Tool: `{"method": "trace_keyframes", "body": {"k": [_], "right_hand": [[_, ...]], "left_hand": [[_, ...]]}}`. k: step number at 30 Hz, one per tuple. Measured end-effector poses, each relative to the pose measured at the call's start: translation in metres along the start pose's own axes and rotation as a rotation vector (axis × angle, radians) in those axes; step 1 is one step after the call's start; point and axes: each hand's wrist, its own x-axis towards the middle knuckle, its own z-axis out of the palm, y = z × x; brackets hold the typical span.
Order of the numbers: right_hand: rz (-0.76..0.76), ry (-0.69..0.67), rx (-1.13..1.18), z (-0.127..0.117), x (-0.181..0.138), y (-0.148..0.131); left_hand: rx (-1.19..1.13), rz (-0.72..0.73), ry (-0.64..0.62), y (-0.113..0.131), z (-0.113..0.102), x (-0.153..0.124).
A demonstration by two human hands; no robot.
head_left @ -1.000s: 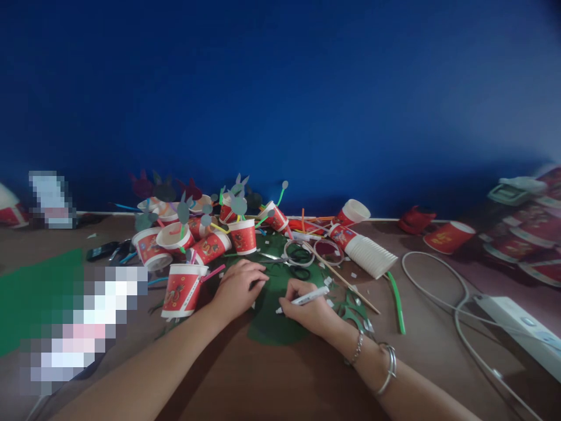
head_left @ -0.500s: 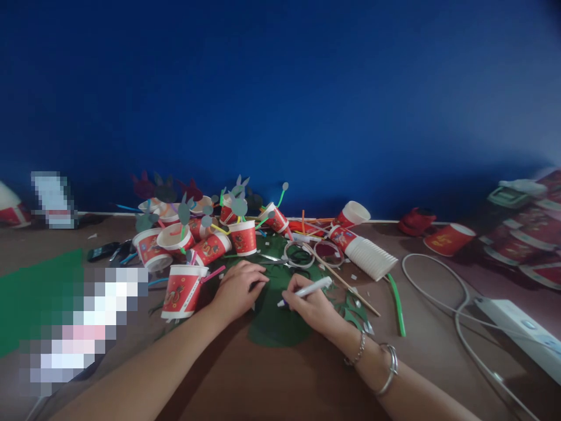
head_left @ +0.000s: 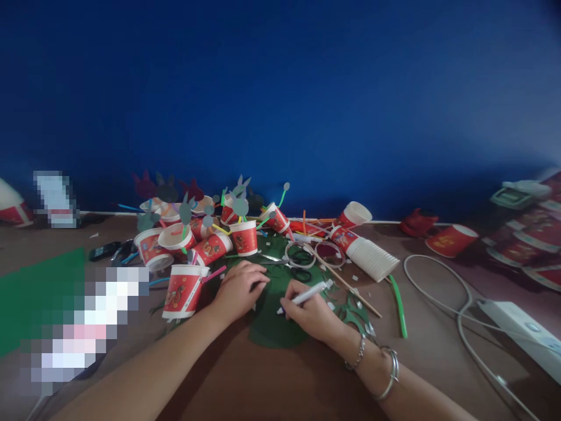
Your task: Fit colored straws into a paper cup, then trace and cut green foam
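Observation:
My right hand [head_left: 309, 313] grips a white marker pen [head_left: 307, 294], its tip down on a dark green paper piece [head_left: 272, 330] lying on the brown table. My left hand [head_left: 239, 286] rests on the same green paper with its fingers curled, pressing it down. A red paper cup [head_left: 182, 290] stands just left of my left hand. Bracelets circle my right wrist.
Several red cups with straws and paper shapes [head_left: 201, 234] crowd behind my hands. Scissors and tape rings [head_left: 300, 257], a lying stack of cups [head_left: 366, 254], a green straw [head_left: 398, 304] and a wooden stick sit right of them. A white cable [head_left: 438, 292] and power strip [head_left: 523, 333] lie far right. Green sheet [head_left: 39, 292] at left.
My right hand shifted the marker slightly, tilting it up and back down over the green paper. The left hand stayed put.

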Motion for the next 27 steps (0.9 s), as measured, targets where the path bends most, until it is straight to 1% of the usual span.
{"method": "trace_keyframes", "body": {"k": [5,13,27], "right_hand": [[-0.030,0.011,-0.056,-0.0011,-0.0006,0.0016],[-0.004,0.062,-0.039,0.0002,-0.0002,0.0049],[0.007,0.075,-0.077,0.0002,-0.0006,0.0010]], "left_hand": [[0.006,0.006,0.009,0.0001,-0.0003,0.0002],[0.007,0.011,0.002,-0.0008,0.0005,-0.0002],[-0.004,0.013,0.006,-0.0024,0.0014,-0.0001]]}}
